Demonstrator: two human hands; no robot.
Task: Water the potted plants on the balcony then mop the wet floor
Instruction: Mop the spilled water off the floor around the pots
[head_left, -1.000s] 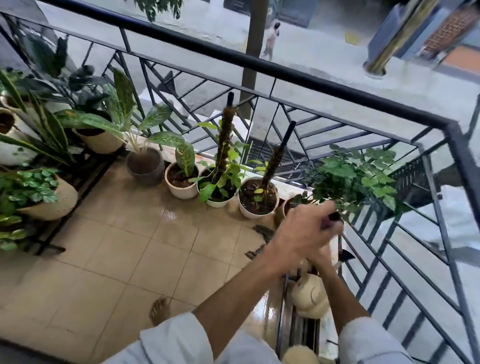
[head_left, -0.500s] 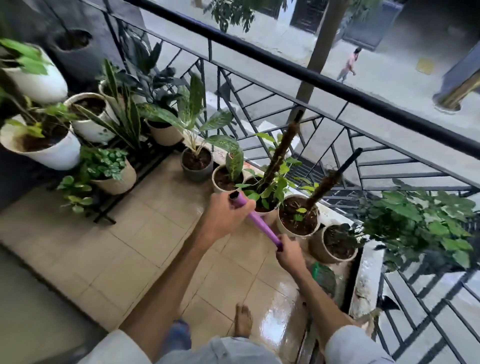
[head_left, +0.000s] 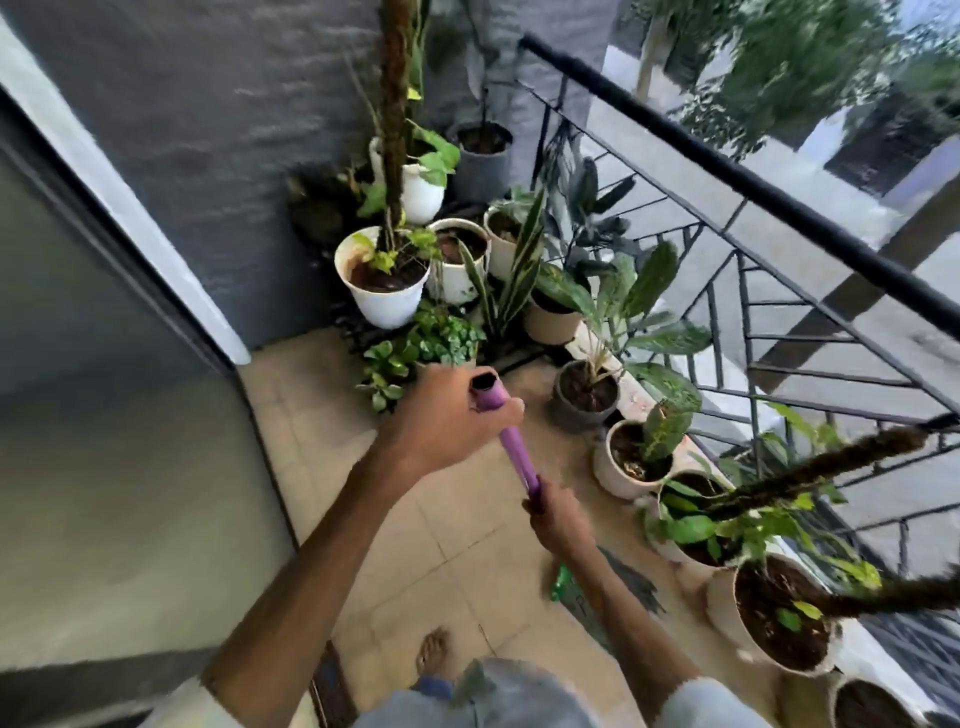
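Observation:
I hold a purple mop handle (head_left: 511, 449) with both hands. My left hand (head_left: 449, 418) grips its top end, where a black cap shows. My right hand (head_left: 558, 514) grips the shaft lower down. The mop's green and grey head (head_left: 597, 587) lies on the beige tiled floor (head_left: 457, 551) behind my right forearm, partly hidden. Potted plants line the railing at the right, among them a white pot (head_left: 631, 462) and a grey pot (head_left: 584, 397). More pots cluster in the far corner, including a large white pot (head_left: 384, 283).
A black metal railing (head_left: 753, 182) runs along the right. A grey wall (head_left: 208, 130) and a dark door frame (head_left: 156, 260) close the left. My bare foot (head_left: 434, 657) stands on the tiles near the bottom. Moss poles (head_left: 810, 470) lean out of pots at the right.
My view has swung left toward the corner and the wall. Both hands keep their grip on the purple handle, which has swung round with me; a second ago they reached down by the railing.

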